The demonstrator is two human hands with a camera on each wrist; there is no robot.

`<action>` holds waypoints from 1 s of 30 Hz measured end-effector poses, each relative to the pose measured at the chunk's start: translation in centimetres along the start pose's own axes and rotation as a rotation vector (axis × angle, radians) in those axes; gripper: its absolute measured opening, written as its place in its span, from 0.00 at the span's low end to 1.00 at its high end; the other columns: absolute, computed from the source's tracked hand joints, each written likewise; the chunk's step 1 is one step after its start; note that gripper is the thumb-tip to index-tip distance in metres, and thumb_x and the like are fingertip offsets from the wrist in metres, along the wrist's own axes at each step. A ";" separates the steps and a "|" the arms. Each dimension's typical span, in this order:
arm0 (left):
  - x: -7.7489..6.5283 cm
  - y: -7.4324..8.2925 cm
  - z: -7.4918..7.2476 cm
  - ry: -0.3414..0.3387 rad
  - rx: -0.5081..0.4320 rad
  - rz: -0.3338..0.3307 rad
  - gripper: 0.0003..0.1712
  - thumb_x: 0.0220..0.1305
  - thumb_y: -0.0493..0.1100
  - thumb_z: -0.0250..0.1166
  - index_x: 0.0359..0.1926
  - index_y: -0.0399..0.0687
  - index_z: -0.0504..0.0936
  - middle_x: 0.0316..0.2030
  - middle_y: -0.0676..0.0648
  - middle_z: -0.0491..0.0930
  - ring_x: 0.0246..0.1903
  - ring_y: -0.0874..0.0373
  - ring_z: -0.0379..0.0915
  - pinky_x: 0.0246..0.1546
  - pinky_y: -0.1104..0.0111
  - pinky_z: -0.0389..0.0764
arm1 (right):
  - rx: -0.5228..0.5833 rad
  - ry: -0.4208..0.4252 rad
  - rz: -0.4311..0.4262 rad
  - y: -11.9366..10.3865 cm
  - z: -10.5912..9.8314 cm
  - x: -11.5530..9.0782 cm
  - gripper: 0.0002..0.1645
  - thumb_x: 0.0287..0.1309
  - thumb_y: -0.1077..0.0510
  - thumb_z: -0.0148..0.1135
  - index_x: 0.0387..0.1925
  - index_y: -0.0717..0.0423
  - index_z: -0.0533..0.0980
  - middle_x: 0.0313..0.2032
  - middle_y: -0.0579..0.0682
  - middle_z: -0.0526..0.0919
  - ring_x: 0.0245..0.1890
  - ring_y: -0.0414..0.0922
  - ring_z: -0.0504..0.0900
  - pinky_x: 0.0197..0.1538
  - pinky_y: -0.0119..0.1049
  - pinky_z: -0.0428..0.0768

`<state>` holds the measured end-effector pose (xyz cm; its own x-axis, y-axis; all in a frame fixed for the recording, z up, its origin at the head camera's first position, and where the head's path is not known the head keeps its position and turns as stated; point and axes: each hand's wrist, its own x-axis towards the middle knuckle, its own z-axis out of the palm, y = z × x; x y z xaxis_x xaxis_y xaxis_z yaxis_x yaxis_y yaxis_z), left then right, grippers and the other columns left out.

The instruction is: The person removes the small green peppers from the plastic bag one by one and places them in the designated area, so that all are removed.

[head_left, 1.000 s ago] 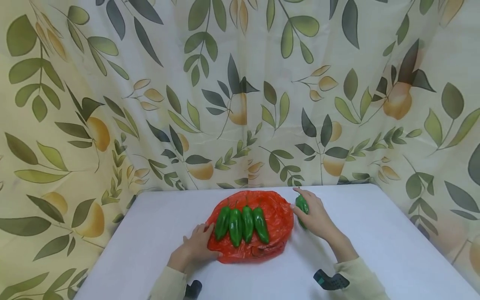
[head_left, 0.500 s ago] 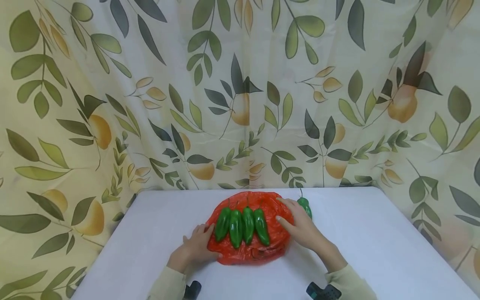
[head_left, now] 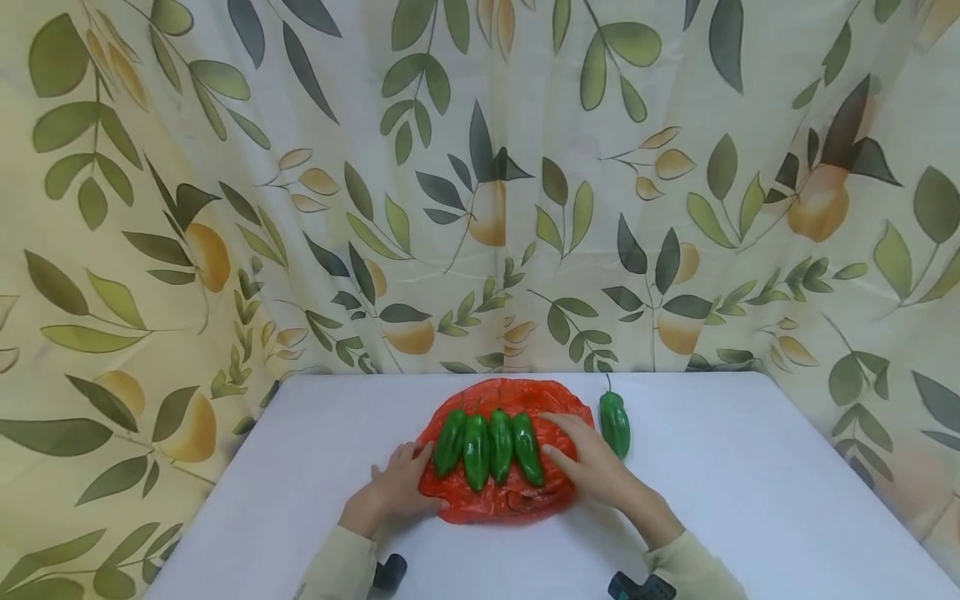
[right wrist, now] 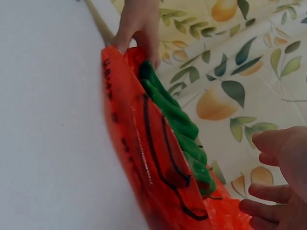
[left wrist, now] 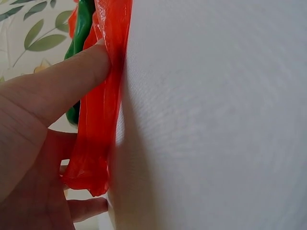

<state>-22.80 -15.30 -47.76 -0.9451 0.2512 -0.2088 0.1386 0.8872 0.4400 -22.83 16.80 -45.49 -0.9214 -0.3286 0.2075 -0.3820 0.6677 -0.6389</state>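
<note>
Green peppers (head_left: 477, 452) lie side by side in a row on a flat red plastic bag (head_left: 555, 396). My left hand (head_left: 395, 490) holds the left edge of the bag, its thumb (left wrist: 79, 79) against the red plastic in the left wrist view. Over the bag's right part is my right hand (head_left: 596, 467), its fingertips close to the rightmost pepper in the row (head_left: 527, 450). The right wrist view shows those fingers (right wrist: 268, 191) spread apart and holding nothing. Just right of the bag, a single green pepper (head_left: 616, 425) lies on the table.
The white table (head_left: 750, 500) extends to both sides. Behind it hangs a curtain (head_left: 480, 208) printed with leaves and fruit. Black marks or lettering show on the bag's side in the right wrist view.
My right hand has left the single pepper at the right and moved left over the bag, toward the row. The left hand keeps its place at the bag's edge.
</note>
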 end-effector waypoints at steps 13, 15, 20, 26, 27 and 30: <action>0.2 0.0 -0.2 -0.008 0.008 -0.002 0.57 0.53 0.60 0.75 0.78 0.45 0.59 0.72 0.38 0.62 0.74 0.38 0.53 0.64 0.21 0.53 | 0.074 -0.055 0.080 1.3 0.7 0.8 0.31 0.70 0.54 0.61 0.71 0.52 0.68 0.69 0.58 0.72 0.71 0.62 0.68 0.66 0.64 0.74; 0.2 0.0 -0.1 -0.010 0.004 -0.004 0.57 0.53 0.60 0.76 0.78 0.45 0.59 0.72 0.38 0.62 0.74 0.38 0.53 0.64 0.22 0.53 | 0.086 -0.064 0.081 1.6 0.7 0.8 0.31 0.69 0.54 0.61 0.71 0.52 0.68 0.69 0.58 0.72 0.71 0.62 0.68 0.66 0.64 0.74; 0.1 0.2 0.0 -0.011 0.008 -0.012 0.57 0.53 0.60 0.76 0.77 0.45 0.60 0.73 0.38 0.61 0.74 0.38 0.52 0.64 0.22 0.53 | 0.108 -0.085 0.076 2.0 1.2 1.1 0.33 0.70 0.54 0.61 0.73 0.53 0.66 0.70 0.58 0.71 0.71 0.61 0.68 0.67 0.63 0.74; -0.1 0.3 -0.4 -0.013 0.009 -0.006 0.58 0.53 0.59 0.76 0.78 0.44 0.59 0.73 0.37 0.61 0.74 0.37 0.52 0.64 0.22 0.53 | 0.120 -0.085 0.069 2.3 2.1 1.6 0.36 0.68 0.56 0.63 0.74 0.51 0.64 0.69 0.58 0.71 0.66 0.57 0.73 0.68 0.60 0.74; -0.1 0.2 -0.3 -0.013 0.007 -0.005 0.58 0.53 0.59 0.76 0.78 0.44 0.59 0.73 0.37 0.61 0.74 0.37 0.52 0.64 0.22 0.53 | 0.124 -0.091 0.071 2.3 2.2 1.5 0.37 0.68 0.56 0.64 0.74 0.50 0.63 0.69 0.58 0.71 0.67 0.57 0.72 0.69 0.60 0.73; 0.0 0.3 -0.2 -0.013 0.000 -0.007 0.58 0.52 0.59 0.77 0.78 0.45 0.59 0.72 0.38 0.61 0.74 0.37 0.51 0.65 0.22 0.52 | 0.122 -0.107 0.065 2.4 2.7 1.3 0.39 0.65 0.57 0.66 0.75 0.50 0.63 0.71 0.56 0.69 0.72 0.59 0.67 0.72 0.62 0.67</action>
<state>-22.80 -15.13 -47.45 -0.9422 0.2496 -0.2233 0.1318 0.8893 0.4380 -24.71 16.18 -48.73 -0.9287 -0.3605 0.0869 -0.3039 0.6058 -0.7352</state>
